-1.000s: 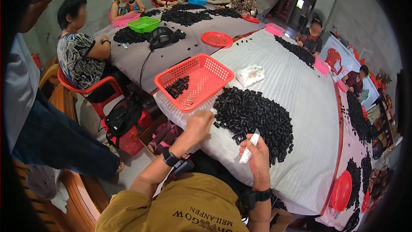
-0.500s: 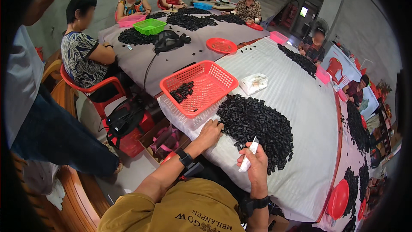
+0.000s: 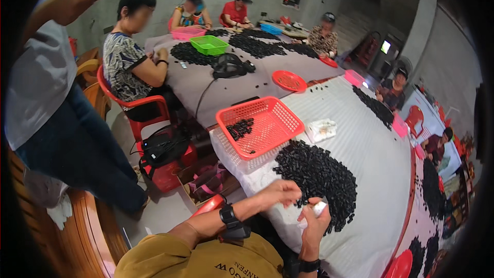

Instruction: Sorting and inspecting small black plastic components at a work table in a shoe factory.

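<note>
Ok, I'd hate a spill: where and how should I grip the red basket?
Probably by the left and right rims of the red basket, from above: its walls are raised, a white packet sits close on its right, and black pieces lie toward its left.

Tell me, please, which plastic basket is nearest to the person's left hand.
The red rectangular basket, holding some black pieces. It stands just beyond the left hand; the green basket, blue basket and pink baskets are farther away.
</note>
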`<state>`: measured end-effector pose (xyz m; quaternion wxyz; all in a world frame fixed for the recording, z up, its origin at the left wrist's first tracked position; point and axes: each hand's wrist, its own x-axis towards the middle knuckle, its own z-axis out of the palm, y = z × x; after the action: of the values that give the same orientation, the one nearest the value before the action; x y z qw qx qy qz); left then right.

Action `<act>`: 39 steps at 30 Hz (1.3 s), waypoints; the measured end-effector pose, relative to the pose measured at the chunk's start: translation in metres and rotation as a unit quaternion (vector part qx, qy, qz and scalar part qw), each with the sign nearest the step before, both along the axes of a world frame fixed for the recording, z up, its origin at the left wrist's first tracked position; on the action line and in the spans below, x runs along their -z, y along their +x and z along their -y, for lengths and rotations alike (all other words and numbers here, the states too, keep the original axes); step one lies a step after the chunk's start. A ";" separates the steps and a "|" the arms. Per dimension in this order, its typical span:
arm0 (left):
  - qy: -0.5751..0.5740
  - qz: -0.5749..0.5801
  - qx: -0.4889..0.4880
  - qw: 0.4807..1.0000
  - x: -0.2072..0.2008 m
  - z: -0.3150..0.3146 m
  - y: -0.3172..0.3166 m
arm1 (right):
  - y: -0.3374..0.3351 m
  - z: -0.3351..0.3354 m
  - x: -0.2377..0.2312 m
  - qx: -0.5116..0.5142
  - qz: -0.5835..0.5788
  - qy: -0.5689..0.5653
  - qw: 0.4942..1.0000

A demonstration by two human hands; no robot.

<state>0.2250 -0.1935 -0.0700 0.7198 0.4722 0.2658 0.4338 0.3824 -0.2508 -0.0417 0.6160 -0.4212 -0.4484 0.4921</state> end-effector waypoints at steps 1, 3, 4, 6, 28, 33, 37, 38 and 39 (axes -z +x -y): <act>-0.047 0.026 0.042 0.998 -0.009 0.011 0.003 | -0.001 0.002 0.000 -0.010 0.001 0.002 1.000; -0.085 0.074 0.113 0.987 -0.013 0.022 0.007 | -0.002 0.006 -0.003 -0.003 0.017 0.046 0.999; -0.094 0.102 0.120 0.983 -0.013 0.025 0.008 | -0.002 0.008 -0.006 -0.002 0.030 0.051 0.998; -0.110 0.125 0.144 0.975 -0.015 0.026 0.002 | 0.000 0.010 -0.010 -0.019 0.068 0.064 0.995; -0.108 0.095 0.142 0.979 -0.024 0.027 -0.006 | 0.006 0.004 -0.015 -0.070 0.097 0.045 0.992; -0.099 0.072 0.097 0.988 -0.021 0.028 -0.002 | 0.006 -0.001 -0.014 -0.090 0.024 -0.015 0.996; -0.124 0.113 0.114 0.979 -0.021 0.028 -0.002 | 0.008 0.000 -0.014 -0.110 -0.016 -0.027 0.994; -0.132 0.127 0.121 0.976 -0.022 0.028 -0.002 | 0.008 0.000 -0.013 -0.109 -0.016 -0.026 0.994; -0.132 0.127 0.121 0.976 -0.021 0.028 -0.001 | 0.008 0.000 -0.012 -0.106 -0.015 -0.022 0.994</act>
<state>0.2236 -0.2217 -0.0485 0.8507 0.3429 0.1684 0.3611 0.3902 -0.2509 -0.0296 0.5577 -0.3772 -0.4705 0.5704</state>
